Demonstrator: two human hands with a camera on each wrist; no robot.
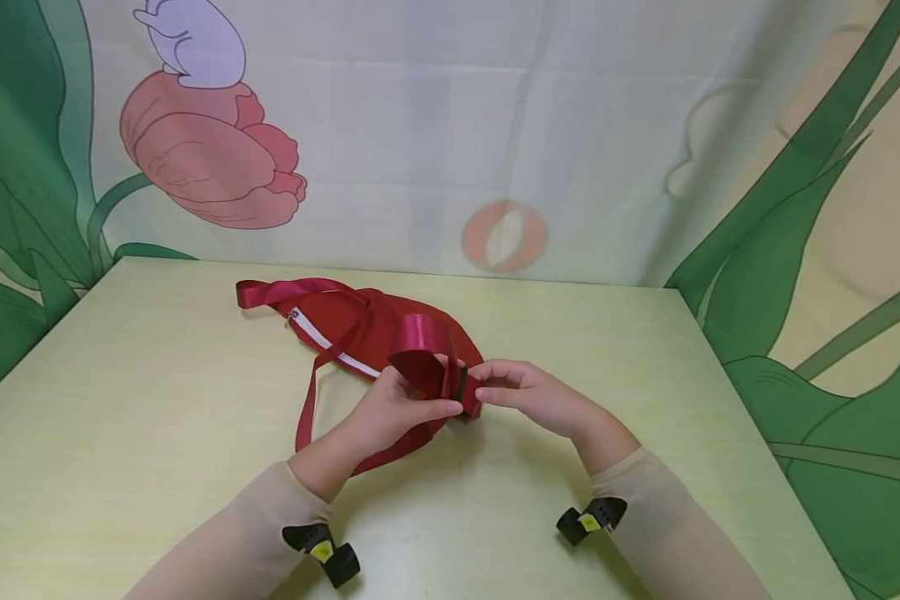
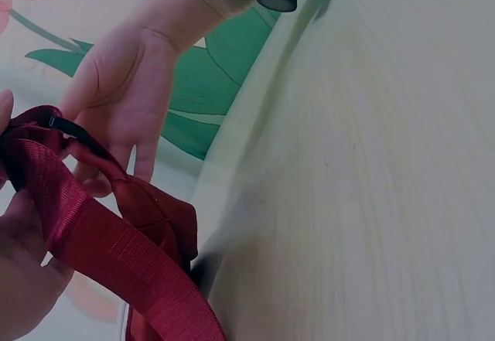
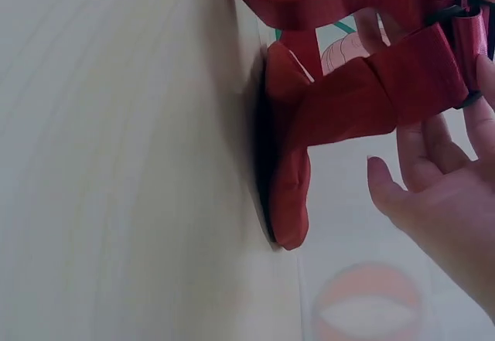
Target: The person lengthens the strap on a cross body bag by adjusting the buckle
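A red waist bag [image 1: 450, 329] with a white zipper [image 1: 315, 329] lies on the pale table, its strap looping up over the front. My left hand [image 1: 382, 417] grips the shiny red strap [image 1: 423, 333], the thumb lying beside a black buckle [image 3: 468, 97]. From the other side my right hand [image 1: 540, 396] pinches the red webbing at the buckle between thumb and index finger. In the left wrist view, the lower fingers of the right hand [image 2: 124, 109] hang loose behind the strap. The wide webbing [image 2: 116, 248] partly covers the left hand's fingertips there.
The table [image 1: 157, 400] ends at a printed cloth backdrop [image 1: 390, 167] with flowers and leaves. One strap end [image 1: 258, 293] of the bag stretches to the back left; another thin strap [image 1: 307, 408] loops beside the left wrist. Each sleeve carries a black wrist camera [image 1: 341, 565].
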